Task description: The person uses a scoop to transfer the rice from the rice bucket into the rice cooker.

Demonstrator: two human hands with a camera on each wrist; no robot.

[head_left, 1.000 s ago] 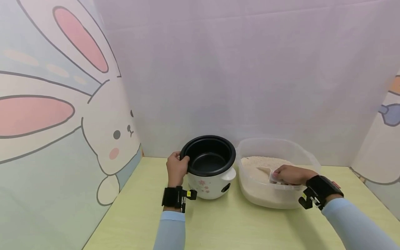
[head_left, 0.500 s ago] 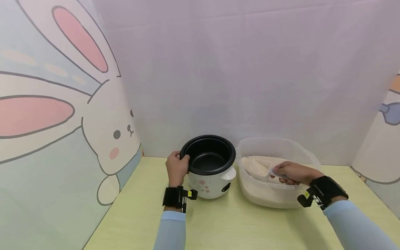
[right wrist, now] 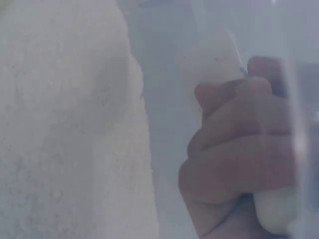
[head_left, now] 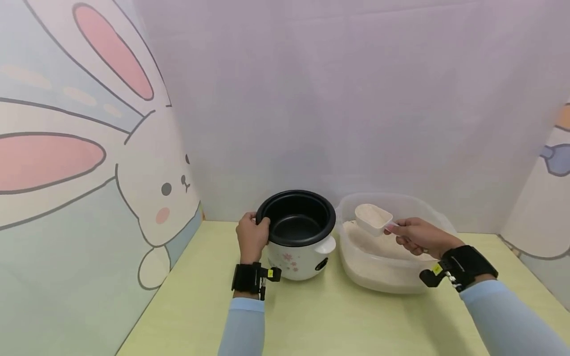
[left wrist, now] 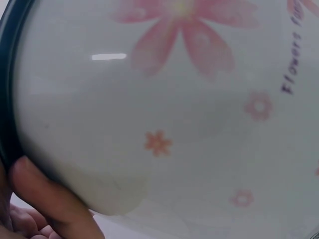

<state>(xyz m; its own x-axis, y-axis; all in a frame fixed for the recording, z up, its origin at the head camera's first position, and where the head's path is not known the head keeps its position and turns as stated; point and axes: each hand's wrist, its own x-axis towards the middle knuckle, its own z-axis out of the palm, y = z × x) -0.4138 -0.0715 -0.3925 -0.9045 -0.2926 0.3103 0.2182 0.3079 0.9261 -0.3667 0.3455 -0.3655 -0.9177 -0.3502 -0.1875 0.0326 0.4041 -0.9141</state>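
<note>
A white rice cooker (head_left: 291, 262) with pink flowers carries a black inner pot (head_left: 297, 226), bare inside. My left hand (head_left: 252, 238) grips the pot's rim at its left side, thumb over the lip; the left wrist view shows the flowered wall with a finger (left wrist: 55, 204) by the dark rim. My right hand (head_left: 423, 237) pinches the handle of a white scoop (head_left: 373, 219) heaped with rice, lifted above the translucent plastic tub (head_left: 383, 279). More rice (head_left: 367, 242) lies in the tub. Through its wall the right wrist view shows the curled fingers (right wrist: 234, 164).
The cooker and tub stand close side by side on a pale yellow-green table (head_left: 338, 321). Behind them hangs a plain light curtain (head_left: 329, 109). A rabbit-printed panel (head_left: 147, 198) borders the left, another printed panel (head_left: 543, 212) the right.
The right hand has raised the scoop, now full of rice, out of the rice in the tub and levelled it. The left hand keeps its grip on the pot's rim.
</note>
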